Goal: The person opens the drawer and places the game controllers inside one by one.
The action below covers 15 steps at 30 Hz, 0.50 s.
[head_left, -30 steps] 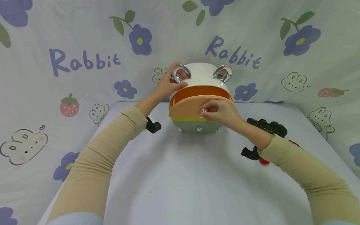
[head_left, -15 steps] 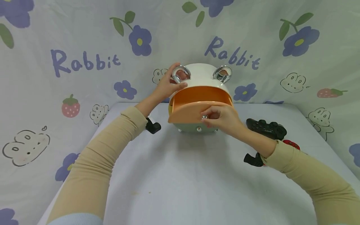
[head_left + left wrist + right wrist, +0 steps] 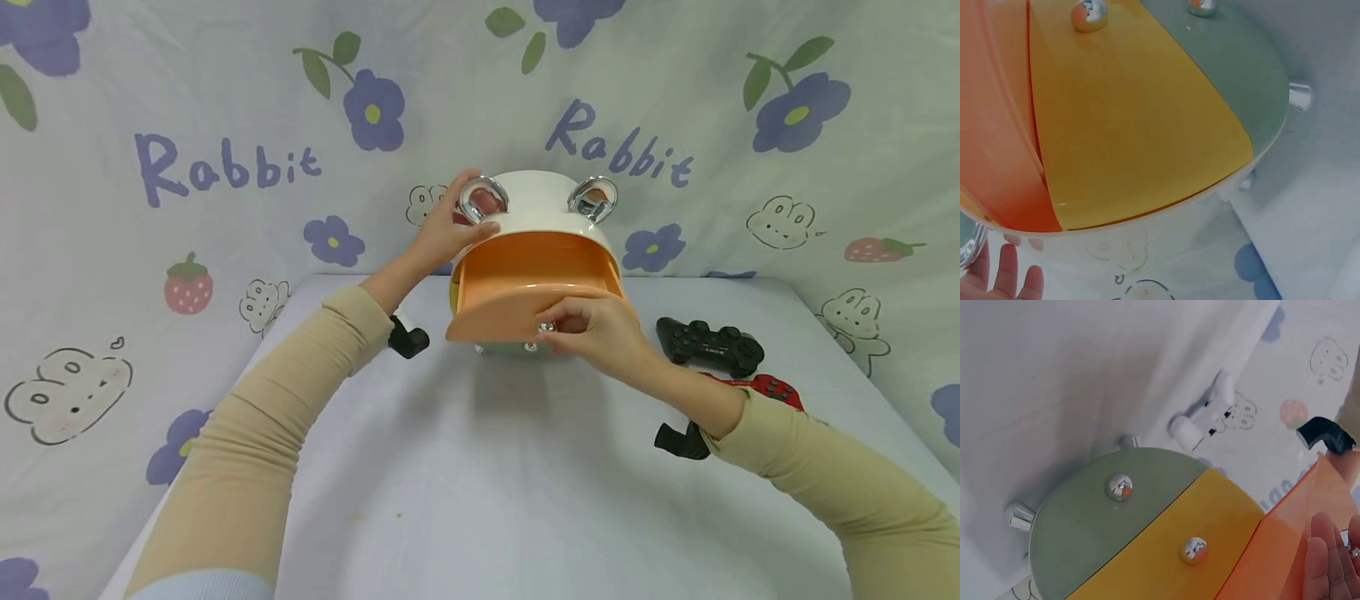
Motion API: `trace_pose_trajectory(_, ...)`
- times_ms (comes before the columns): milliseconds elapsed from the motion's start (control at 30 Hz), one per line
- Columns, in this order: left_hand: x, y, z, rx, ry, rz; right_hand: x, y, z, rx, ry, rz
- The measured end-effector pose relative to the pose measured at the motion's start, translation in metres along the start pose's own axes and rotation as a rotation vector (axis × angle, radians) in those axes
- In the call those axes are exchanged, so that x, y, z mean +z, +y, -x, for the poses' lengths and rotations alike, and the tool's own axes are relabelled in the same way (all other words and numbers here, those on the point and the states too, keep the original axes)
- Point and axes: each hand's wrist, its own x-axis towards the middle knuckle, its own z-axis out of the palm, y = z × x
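Note:
A small rounded drawer cabinet (image 3: 536,196) has a white top with two chrome ear-shaped rings. Its orange top drawer (image 3: 495,317) stands pulled out, its bare inside showing. My right hand (image 3: 600,333) pinches the silver knob (image 3: 547,327) on that drawer's front. At the cabinet's upper left, my left hand (image 3: 446,225) holds the body beside the left ring, thumb in front and fingers partly hidden behind. Beneath the orange drawer, the yellow drawer (image 3: 1129,119) and green drawer (image 3: 1110,519) are closed, each with a round silver knob.
Right of the cabinet lie a black game controller (image 3: 708,346) and a red game controller (image 3: 780,390), the red one partly under my right forearm. A white game controller (image 3: 1204,415) shows in the right wrist view. Behind hangs a flowered cloth (image 3: 247,75).
My right hand has drawn the orange drawer further out toward me, and its front now hides the yellow drawer in the head view. My left hand has stayed on the cabinet.

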Motion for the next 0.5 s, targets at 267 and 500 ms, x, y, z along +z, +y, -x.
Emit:
trace_pose_trajectory(267, 0.0, -0.001, 0.0, -0.023, -0.005, 0.03, 0.002, -0.001, 0.006, 0.004, 0.004, -0.015)
trace_pose_trajectory(500, 0.001, -0.001, 0.0, -0.016, -0.004, 0.037, 0.002, -0.002, 0.012, 0.005, -0.008, -0.015)
